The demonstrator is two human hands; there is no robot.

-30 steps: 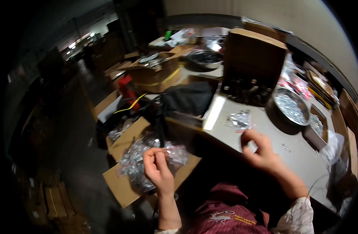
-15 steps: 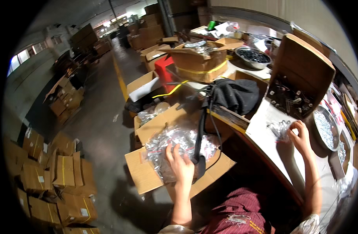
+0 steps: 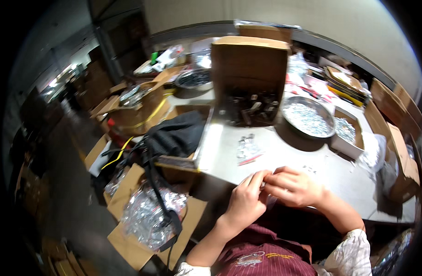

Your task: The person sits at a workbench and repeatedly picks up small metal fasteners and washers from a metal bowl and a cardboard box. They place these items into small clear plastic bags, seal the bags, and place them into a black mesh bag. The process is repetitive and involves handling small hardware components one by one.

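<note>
My left hand (image 3: 246,198) and my right hand (image 3: 294,186) meet at the table's front edge, fingertips pinched together. Whatever sits between them is mostly hidden; only a pale scrap shows, too small to name. Beyond my hands, a small clear zip bag (image 3: 248,149) with a red strip lies on the white table (image 3: 271,158), small metal parts in it. Behind that bag stands an open cardboard box (image 3: 250,60) of dark metal parts. To the lower left, an open carton (image 3: 192,216) holds a heap of clear plastic bags (image 3: 146,216).
Right of the upright box are a round metal bowl (image 3: 307,117) of small silvery parts and a shallow box (image 3: 346,131) of similar pieces. A black bag (image 3: 176,135) with hanging straps lies at the table's left end. Cartons (image 3: 397,156) stand at the right.
My view has turned right. My left hand has left the bags in the carton, and my right hand has left the zip bag on the table; both now meet before my body.
</note>
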